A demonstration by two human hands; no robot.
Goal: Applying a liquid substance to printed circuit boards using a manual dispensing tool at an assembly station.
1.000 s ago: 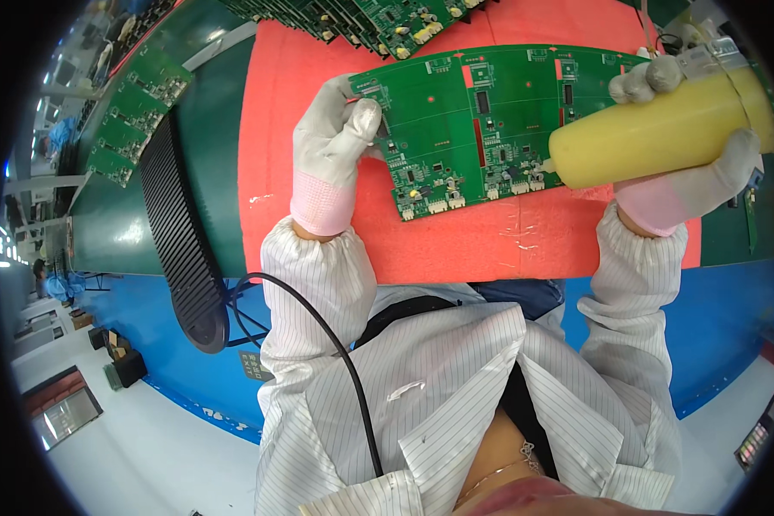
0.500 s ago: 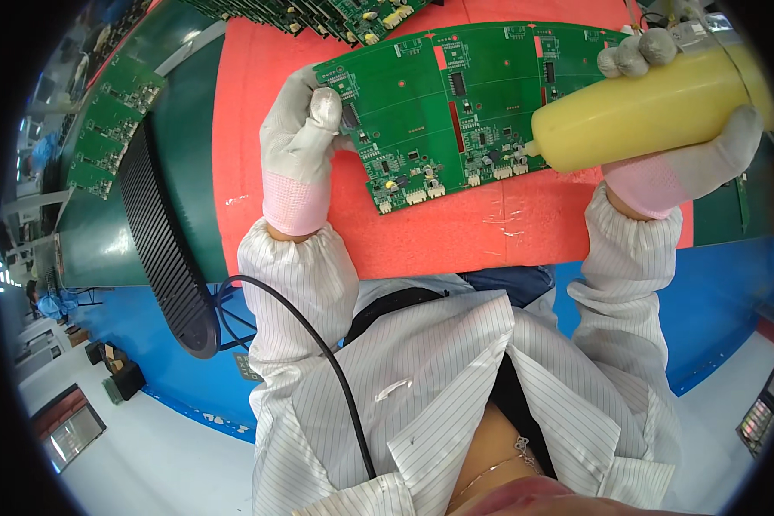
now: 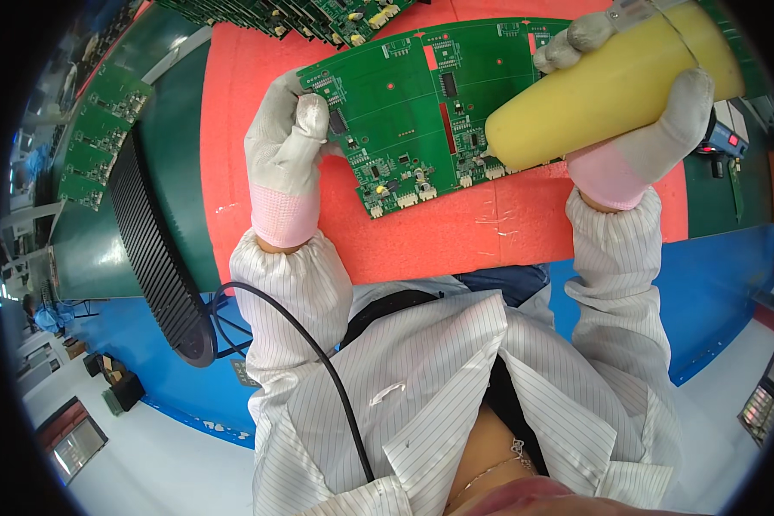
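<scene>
A long green circuit board [image 3: 387,112] lies over the red foam mat [image 3: 404,245], with chips and small connectors along its near edge. My left hand [image 3: 288,133], gloved in grey and pink, grips the board's left end, thumb on top. In my right hand [image 3: 641,138], also gloved, is a fat yellow glue bottle [image 3: 598,95], held tilted with its narrow end pointing left. Its pale nozzle is close to the components at the near edge of the middle section; I cannot tell whether it touches. The bottle and hand hide the board's right part.
Stacked circuit boards [image 3: 318,17] stand at the far edge of the mat. More boards [image 3: 107,129] lie at the left, beside a ribbed black strip [image 3: 159,249]. A black cable [image 3: 318,344] loops near my left sleeve. A blue device [image 3: 727,142] stands at the right.
The glue bottle and my right hand have moved left along the board's near edge, from its right-hand joint to the middle section. My left hand still grips the board.
</scene>
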